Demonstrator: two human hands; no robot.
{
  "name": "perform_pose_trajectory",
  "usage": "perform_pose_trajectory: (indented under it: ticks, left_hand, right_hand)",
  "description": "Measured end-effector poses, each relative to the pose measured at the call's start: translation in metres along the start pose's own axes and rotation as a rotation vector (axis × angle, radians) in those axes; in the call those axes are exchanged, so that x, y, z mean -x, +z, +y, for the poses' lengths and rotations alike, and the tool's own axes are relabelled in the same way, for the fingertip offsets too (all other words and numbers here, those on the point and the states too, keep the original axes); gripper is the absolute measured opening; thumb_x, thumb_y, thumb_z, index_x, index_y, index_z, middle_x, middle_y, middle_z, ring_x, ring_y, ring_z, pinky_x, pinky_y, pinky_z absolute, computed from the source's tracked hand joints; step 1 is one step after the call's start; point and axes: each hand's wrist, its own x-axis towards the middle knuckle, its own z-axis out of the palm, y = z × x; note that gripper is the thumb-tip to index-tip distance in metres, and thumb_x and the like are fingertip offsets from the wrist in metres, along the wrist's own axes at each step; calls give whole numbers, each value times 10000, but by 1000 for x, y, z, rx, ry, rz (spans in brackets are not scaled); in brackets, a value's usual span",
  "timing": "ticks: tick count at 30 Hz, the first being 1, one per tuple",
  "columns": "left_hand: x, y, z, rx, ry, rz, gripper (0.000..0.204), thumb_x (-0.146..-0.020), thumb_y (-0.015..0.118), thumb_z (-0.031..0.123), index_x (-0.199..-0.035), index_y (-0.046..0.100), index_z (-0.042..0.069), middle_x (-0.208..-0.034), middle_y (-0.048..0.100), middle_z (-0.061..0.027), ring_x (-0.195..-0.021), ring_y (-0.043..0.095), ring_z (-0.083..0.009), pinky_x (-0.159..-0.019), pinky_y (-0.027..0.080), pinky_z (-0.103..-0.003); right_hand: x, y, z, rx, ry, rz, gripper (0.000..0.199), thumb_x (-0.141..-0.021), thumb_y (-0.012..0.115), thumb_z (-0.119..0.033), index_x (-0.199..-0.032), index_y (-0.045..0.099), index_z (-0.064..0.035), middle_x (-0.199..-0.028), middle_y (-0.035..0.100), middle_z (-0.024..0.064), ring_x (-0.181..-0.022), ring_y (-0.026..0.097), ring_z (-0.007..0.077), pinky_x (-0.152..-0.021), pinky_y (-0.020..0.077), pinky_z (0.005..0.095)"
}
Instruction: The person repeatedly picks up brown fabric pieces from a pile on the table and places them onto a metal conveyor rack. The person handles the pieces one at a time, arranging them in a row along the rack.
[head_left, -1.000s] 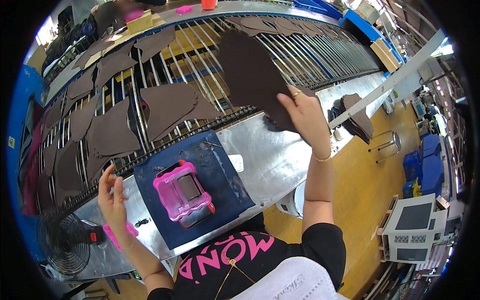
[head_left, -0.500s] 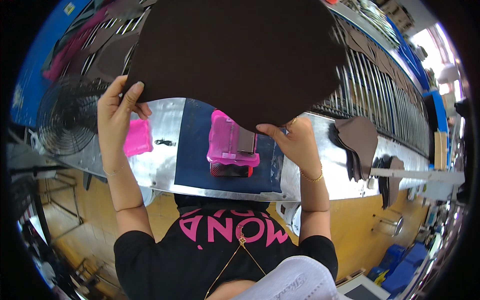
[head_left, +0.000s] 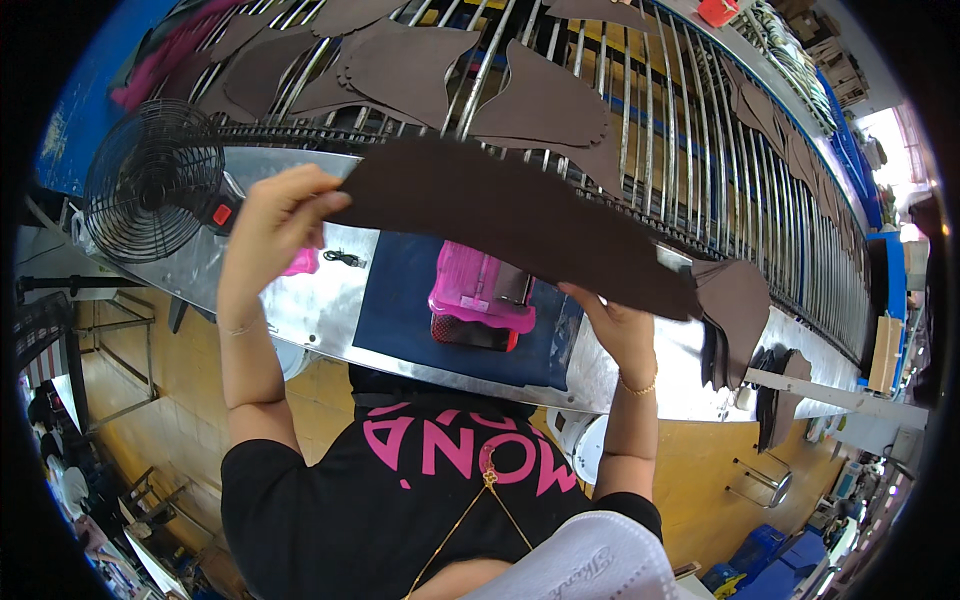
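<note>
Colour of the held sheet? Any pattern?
Dark brown, no pattern visible; the head view shows the sheet best.

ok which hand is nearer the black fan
Left. The left hand is just right of the fan, holding the brown piece by its left end; the right hand is farther right, at the piece's edge.

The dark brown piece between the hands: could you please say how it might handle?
The dark brown piece probably flexes without going limp: it curves gently between the left hand and right hand. It may be light: the left hand pinches just its end.
</note>
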Motion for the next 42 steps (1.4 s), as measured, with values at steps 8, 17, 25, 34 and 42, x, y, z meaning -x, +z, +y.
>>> perform_pose_trajectory:
  ticks: [8, 17, 25, 34, 42]
  left_hand:
    - [-33, 75, 20, -197, 351, -325, 122, -755, 658, 5, -876, 642, 3, -731, 533, -86, -630, 562, -218, -560, 446, -288]
    - [-61, 148, 59, -422, 589, -808, 243, -737, 727, 235, -907, 672, 71, -893, 528, -72, -675, 588, -250, -572, 464, -340]
    - [-155, 185, 117, 150, 598, -601, 391, -826, 675, 386, -937, 630, 14, -560, 451, 3, -534, 472, -66, -519, 399, -244]
    - [-228, 186, 15, 660, -138, -402, 453, -928, 493, 108, -1340, 320, 35, -1066, 583, -165, -624, 663, -204, -454, 538, -228]
    - [-262, 220, -111, 754, -441, -216, 486, -947, 409, 53, -1382, 211, 139, -1253, 477, -182, -745, 674, -270, -489, 563, -260]
  right_hand:
    - [90, -45, 33, 16, 435, 97, 220, -750, 747, -66, -950, 679, -9, -889, 693, 46, -833, 594, 114, -763, 455, 269]
    - [150, -135, -20, 101, 488, 594, 99, -828, 670, -41, -910, 653, 11, -702, 551, -55, -645, 449, 21, -592, 357, 159]
    - [116, -169, -14, 358, 453, 380, 116, -828, 662, -32, -899, 647, 58, -655, 495, -55, -611, 397, 37, -532, 308, 161]
    - [176, -227, 168, 634, 869, 740, 398, -871, 629, -281, -1103, 594, 40, -1006, 658, 151, -904, 636, 244, -828, 474, 324]
    - [199, -212, 215, 1070, 1258, 617, 373, -866, 599, -259, -1137, 591, -3, -1080, 624, 212, -995, 595, 372, -845, 461, 447]
